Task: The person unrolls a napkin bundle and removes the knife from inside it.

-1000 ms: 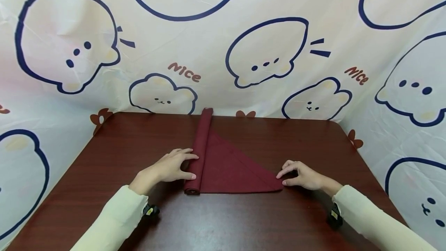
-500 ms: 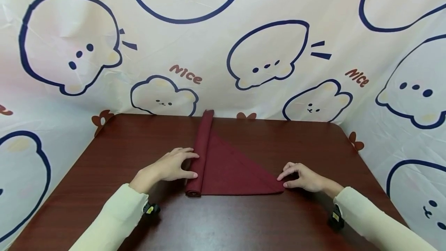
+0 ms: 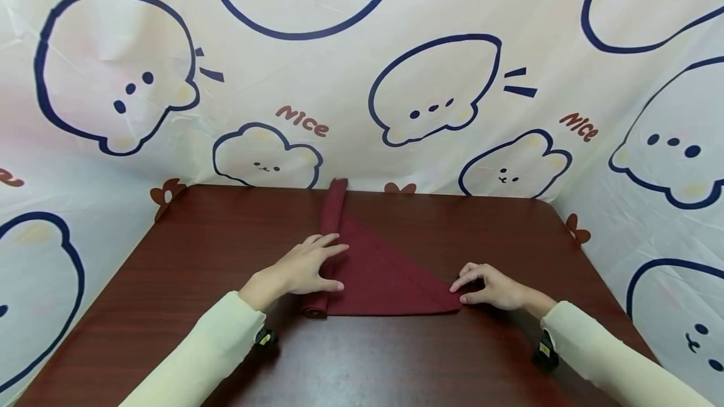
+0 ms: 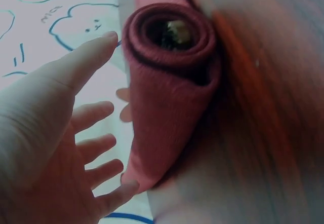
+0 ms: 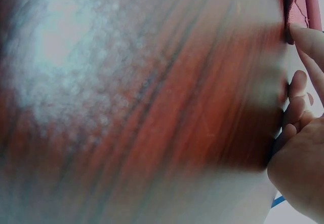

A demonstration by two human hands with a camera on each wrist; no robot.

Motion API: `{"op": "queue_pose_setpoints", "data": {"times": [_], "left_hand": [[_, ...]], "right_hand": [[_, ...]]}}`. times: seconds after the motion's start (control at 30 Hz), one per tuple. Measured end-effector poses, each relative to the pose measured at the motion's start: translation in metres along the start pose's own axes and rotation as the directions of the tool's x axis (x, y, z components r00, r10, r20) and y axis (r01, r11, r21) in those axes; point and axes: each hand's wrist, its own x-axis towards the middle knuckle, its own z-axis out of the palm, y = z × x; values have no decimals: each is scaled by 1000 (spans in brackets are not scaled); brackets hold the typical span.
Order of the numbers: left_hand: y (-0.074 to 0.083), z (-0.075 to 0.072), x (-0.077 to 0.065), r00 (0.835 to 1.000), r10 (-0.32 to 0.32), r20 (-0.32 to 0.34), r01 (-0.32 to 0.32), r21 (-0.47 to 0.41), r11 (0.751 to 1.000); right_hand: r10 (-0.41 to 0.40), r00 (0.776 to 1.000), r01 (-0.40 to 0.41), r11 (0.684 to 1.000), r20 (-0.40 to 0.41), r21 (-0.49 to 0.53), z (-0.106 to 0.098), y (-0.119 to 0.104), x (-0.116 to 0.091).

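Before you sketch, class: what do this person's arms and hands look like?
A plain, pale cream fabric left sleeve and a matching right sleeve reach the wrists. A small black device with a yellow mark sits at the left wrist, a similar device at the right. The left hand and right hand wear no gloves.

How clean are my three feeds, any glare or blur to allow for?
Head: mostly crisp, a pale sheen on the near table; left wrist: red cloth fairly legible, table grain smeared; right wrist: bright glare at upper left, table streaky and soft, cloth barely in frame.
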Motion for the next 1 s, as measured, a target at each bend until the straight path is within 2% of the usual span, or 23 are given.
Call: {"op": "queue_pose_setpoints", "data": {"times": [0.17, 0.47, 0.63, 1.0], "left_hand": [[0, 7, 5, 1000, -16, 11, 16, 48, 999], [-10, 16, 6, 1000, -11, -17, 13, 89, 996], [-12, 15, 5, 1000, 5, -28, -2, 85, 996], [-18, 8, -4, 999, -16, -46, 19, 75, 997]], "right_hand": [[2, 1000, -2, 1000, -3, -4, 0, 1, 0], [2, 1000, -2, 1000, -2, -14, 1, 1, 0], [-7, 1000, 7, 1000, -4, -14, 1, 1, -1], [-13, 1000, 13, 1000, -3, -5, 1, 1, -1]]}}
